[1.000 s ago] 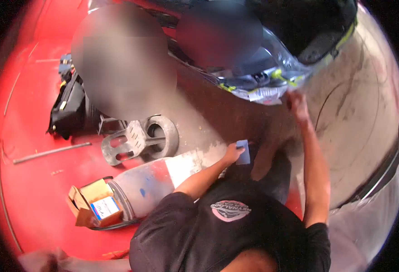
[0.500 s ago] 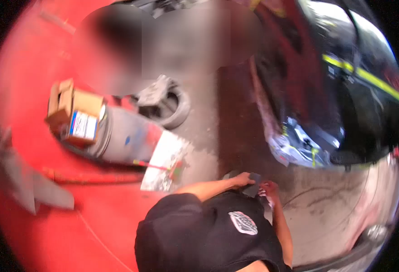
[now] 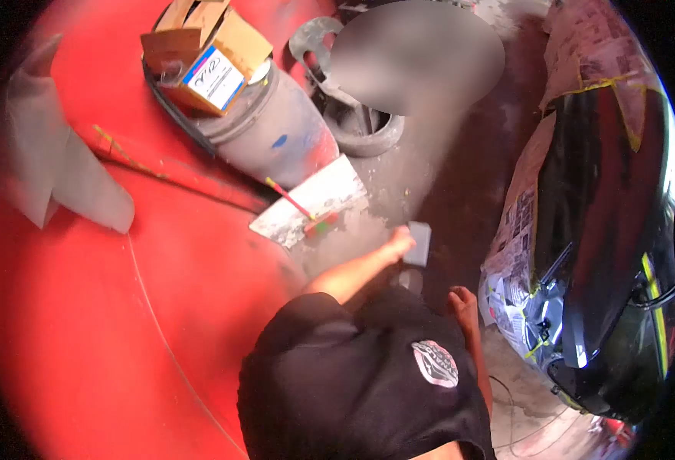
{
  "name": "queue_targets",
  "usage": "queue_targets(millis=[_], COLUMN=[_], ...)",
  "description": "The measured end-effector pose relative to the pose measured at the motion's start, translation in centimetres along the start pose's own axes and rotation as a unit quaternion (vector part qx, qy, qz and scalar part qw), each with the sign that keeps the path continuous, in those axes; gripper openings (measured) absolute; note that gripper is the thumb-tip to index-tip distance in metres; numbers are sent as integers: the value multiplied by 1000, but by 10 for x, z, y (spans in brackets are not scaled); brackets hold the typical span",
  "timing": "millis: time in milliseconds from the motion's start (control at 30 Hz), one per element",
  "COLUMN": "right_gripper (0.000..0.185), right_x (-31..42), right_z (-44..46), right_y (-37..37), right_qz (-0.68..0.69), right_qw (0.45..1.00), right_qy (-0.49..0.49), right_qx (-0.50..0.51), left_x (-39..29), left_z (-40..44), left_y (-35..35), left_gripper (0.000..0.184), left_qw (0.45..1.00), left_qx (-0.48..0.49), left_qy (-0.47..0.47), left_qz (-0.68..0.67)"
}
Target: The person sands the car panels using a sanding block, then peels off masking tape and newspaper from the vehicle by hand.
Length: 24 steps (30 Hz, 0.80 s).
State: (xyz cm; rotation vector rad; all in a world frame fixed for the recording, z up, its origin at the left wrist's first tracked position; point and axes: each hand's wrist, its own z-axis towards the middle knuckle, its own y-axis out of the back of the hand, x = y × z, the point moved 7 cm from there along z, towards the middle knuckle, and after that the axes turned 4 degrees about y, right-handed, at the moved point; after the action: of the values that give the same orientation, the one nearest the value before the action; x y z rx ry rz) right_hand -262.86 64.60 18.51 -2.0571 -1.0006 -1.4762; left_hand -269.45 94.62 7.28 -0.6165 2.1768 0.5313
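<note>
My left hand (image 3: 403,242) is stretched forward and closed on the edge of a flat grey rectangular pad (image 3: 418,244). The pad looks smooth, and I cannot tell its exact kind. Lower and to the right, my right hand (image 3: 462,299) is near my body with its fingers curled in. Whatever it may hold is hidden. The two hands are apart.
On the left, a grey drum (image 3: 276,130) carries an opened cardboard box (image 3: 215,77). A white stained board (image 3: 314,201) leans by the red wall (image 3: 146,307). A tyre (image 3: 372,138) lies behind. A dark car (image 3: 606,230), partly masked with paper, stands right.
My view has turned, so the drum and car sit differently. My hands, close together before, have separated. The left one now holds the grey pad out in front, away from the right.
</note>
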Motion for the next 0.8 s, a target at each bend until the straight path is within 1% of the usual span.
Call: queue_targets(millis=[100, 133, 167, 200, 267, 333, 367, 467, 500, 533, 600, 633, 667, 700, 733, 767, 800], right_gripper=[26, 26, 26, 26, 23, 23, 23, 23, 23, 24, 28, 30, 32, 34, 40, 42, 44], right_x=[-40, -57, -74, -90, -124, -154, -166, -189, -195, -200, -210, -212, -207, -199, -139, -131, -130], right_z=[-10, -20, -31, -40, -60, -79, -88, -116, -120, -123, -115, -113, -104, -88, -78, -58, -41], right_y=[15, 20, 29, 37, 52, 70, 80, 102, 105, 104, 99, 95, 88, 75, 48, 35, 25], right_qz=[-27, -30, -35, -40, -40, -126, -182, -331, -363, -386, -401, -410, -370, -327, -340, -348, -362], right_qw=[999, 998, 995, 990, 987, 982, 975, 942, 931, 922, 914, 909, 925, 936, 931, 930, 914], right_qy=[3, -40, -83, -123, -154, -144, -126, -47, -36, -33, -59, -74, -89, -109, 24, -77, -176], right_qx=[32, 38, 44, 49, 20, 5, -4, -29, -29, -23, 1, 14, -26, -73, -130, -92, -46], left_x=[-43, 1, -58, -65, -103, -114, -129, -125, -122, -117, -106, -120, -135, -149, -152, -158, -160], left_z=[-30, 23, -36, -44, -62, -66, -80, -75, -62, -44, -17, -17, -19, -17, -6, -7, 17], left_y=[94, 114, 142, 173, 206, 243, 252, 304, 326, 351, 414, 445, 473, 501, 539, 569, 605], left_gripper=[13, 16, 21, 12, 25, 23, 19, 19, 23, 17, 8, 10, 13, 17, 13, 14, 15], left_qw=[982, 935, 935, 954, 908, 903, 889, 867, 865, 854, 857, 856, 856, 816, 835, 872, 882], left_qx=[-95, -57, -80, -87, -83, -109, -149, -239, -227, -231, -260, -287, -310, -323, -314, -354, -352], left_qy=[69, 28, 48, 34, -53, -76, -57, -35, -64, -75, -76, -108, -135, -181, -167, -98, -97], left_qz=[-149, -350, -341, -284, -406, -408, -430, -435, -443, -460, -439, -415, -390, -443, -419, -324, -297])
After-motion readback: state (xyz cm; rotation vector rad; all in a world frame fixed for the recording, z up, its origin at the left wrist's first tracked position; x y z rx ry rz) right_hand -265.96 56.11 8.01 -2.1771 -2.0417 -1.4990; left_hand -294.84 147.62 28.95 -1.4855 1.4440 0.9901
